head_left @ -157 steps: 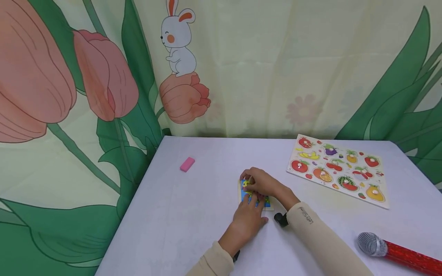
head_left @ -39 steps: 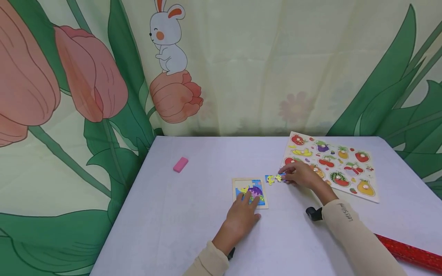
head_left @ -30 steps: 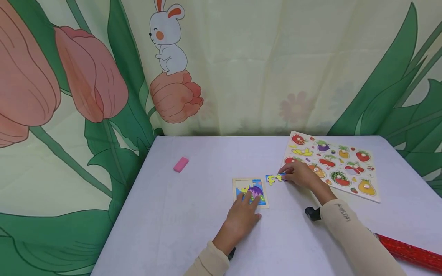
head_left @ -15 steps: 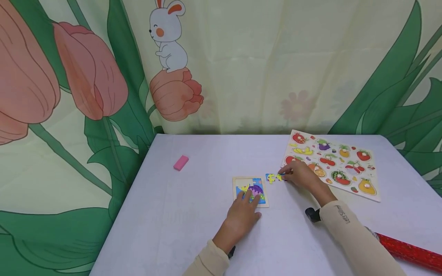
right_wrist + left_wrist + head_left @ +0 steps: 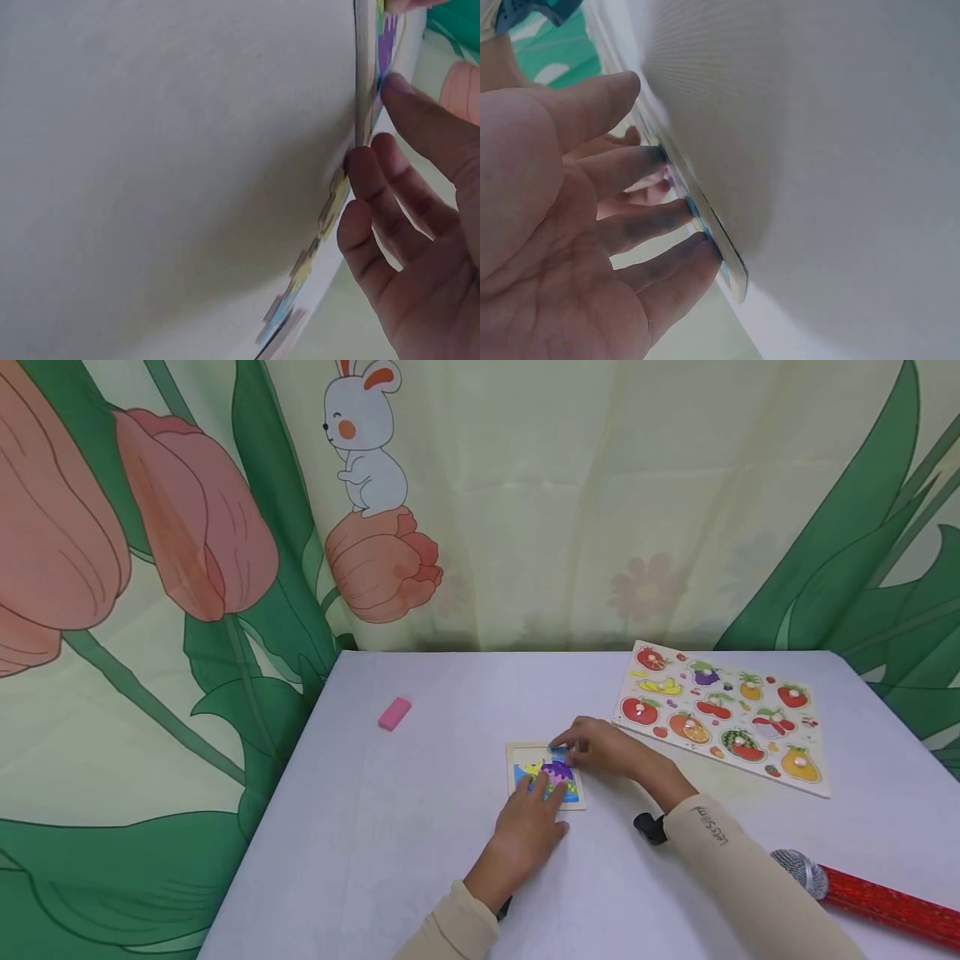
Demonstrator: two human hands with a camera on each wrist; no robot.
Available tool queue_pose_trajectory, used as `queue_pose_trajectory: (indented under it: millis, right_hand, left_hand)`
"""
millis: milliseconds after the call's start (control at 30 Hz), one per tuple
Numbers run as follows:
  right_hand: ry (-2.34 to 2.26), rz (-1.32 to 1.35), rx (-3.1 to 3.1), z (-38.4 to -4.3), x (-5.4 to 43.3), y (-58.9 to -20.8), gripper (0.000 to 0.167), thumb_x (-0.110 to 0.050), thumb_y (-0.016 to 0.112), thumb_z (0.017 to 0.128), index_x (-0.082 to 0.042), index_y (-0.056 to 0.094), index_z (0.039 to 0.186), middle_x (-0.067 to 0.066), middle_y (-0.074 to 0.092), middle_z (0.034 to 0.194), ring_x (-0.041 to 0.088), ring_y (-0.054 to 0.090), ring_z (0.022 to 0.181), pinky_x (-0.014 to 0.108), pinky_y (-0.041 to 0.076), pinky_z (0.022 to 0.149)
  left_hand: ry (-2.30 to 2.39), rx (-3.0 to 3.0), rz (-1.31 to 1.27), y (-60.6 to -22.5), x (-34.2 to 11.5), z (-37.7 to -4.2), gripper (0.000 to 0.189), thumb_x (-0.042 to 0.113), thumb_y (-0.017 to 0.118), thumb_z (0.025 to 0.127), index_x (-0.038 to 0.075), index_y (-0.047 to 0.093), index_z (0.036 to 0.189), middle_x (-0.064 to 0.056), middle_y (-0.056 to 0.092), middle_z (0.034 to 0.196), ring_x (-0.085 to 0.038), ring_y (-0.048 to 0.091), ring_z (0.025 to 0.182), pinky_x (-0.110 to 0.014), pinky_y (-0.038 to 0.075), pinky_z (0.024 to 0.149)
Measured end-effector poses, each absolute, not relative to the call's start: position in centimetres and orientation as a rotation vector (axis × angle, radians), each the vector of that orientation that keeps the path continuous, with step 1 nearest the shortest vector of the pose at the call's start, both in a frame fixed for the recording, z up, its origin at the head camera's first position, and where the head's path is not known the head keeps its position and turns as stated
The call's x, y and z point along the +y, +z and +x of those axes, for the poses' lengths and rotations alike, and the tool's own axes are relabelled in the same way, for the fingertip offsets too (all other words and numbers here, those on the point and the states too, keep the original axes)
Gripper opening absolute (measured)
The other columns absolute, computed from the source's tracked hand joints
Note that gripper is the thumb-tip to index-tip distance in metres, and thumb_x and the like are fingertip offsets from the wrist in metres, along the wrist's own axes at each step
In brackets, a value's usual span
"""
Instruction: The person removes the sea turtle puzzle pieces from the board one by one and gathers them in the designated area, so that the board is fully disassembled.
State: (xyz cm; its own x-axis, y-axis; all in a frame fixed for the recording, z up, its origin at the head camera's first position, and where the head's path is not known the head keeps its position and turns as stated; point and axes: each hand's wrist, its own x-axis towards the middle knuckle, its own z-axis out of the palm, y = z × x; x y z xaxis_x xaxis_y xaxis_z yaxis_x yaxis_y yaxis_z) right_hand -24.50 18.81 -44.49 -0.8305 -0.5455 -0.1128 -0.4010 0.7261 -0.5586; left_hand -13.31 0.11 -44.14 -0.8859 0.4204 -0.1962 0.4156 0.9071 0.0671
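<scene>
A small wooden tray puzzle (image 5: 528, 747) lies mid-table, showing purple, yellow and blue picture parts and a bare area at its upper left. Across its lower part rest the fairly straight, spread fingers of my left hand (image 5: 525, 843); in the left wrist view their tips touch the picture. At the upper right corner, the thumb and index finger of my right hand (image 5: 611, 753) pinch a blue puzzle piece (image 5: 558, 749), partly covered by the fingers. Loose yellow-and-blue puzzle pieces (image 5: 298, 281) lie beside the tray in the right wrist view, hidden behind my right hand in the head view.
At the back right lies a white fruit board (image 5: 678, 700) with knobbed pieces. A red microphone (image 5: 885, 897) with a silver head is at the right front, near my right sleeve. A pink block (image 5: 394, 713) sits at the back left. A printed curtain (image 5: 525, 527) hangs behind the table.
Earlier both hands were over the puzzle; then my right hand was at loose pieces to its right. It has now come left to the tray's upper right corner. My left hand stays put.
</scene>
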Motion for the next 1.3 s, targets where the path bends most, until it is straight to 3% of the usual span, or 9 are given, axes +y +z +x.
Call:
queue_pose_trajectory:
  millis: [233,533,833,1033,1300]
  right_hand:
    - [-0.637,-0.872,2.676,-24.3,17.9,-44.4,0.022,-0.007,0.075,0.094,-0.019,0.081,0.112,0.004,0.060,0.110,0.018,0.061,0.092,0.037,0.055,0.087]
    - [-0.586,-0.970,2.708,-24.2,17.9,-44.3,0.017,-0.006,0.074,0.095,-0.017,0.080,0.106,0.004,0.066,0.113,0.027,0.061,0.108,0.047,0.051,0.099]
    - [-0.693,-0.957,2.685,-24.4,17.8,-44.3,0.022,0.001,0.074,0.092,-0.014,0.074,0.108,0.003,0.061,0.106,0.021,0.062,0.094,0.043,0.055,0.093]
    - [-0.890,-0.764,2.639,-24.6,18.7,-43.8,0.024,-0.002,0.074,0.093,-0.009,0.069,0.116,0.002,0.067,0.106,0.023,0.066,0.099,0.041,0.056,0.091]
    - [-0.977,-0.518,2.657,-25.1,23.3,-41.2,0.021,-0.005,0.073,0.095,-0.005,0.076,0.116,0.010,0.072,0.109,0.024,0.063,0.091,0.036,0.056,0.074]
  left_hand:
    - [0.024,2.872,0.650,-44.4,0.1,-13.3,0.059,0.044,0.063,0.102,0.024,0.047,0.155,-0.007,0.041,0.159,-0.031,0.042,0.144,-0.038,0.044,0.109]
    - [-0.092,2.918,0.772,-44.7,0.4,-13.6,0.054,0.044,0.062,0.102,0.018,0.055,0.150,0.000,0.048,0.155,-0.032,0.048,0.138,-0.041,0.047,0.107]
    - [-0.086,2.912,0.745,-44.1,0.8,-13.6,0.055,0.044,0.064,0.101,0.017,0.056,0.149,0.003,0.050,0.154,-0.032,0.050,0.137,-0.042,0.049,0.104]
    - [-0.074,2.913,0.730,-44.0,0.7,-13.6,0.054,0.043,0.065,0.101,0.018,0.057,0.148,0.004,0.052,0.152,-0.031,0.051,0.136,-0.041,0.050,0.102]
    - [-0.077,2.900,0.706,-43.7,0.7,-13.3,0.055,0.043,0.064,0.102,0.019,0.054,0.151,0.003,0.049,0.155,-0.032,0.049,0.138,-0.040,0.049,0.104]
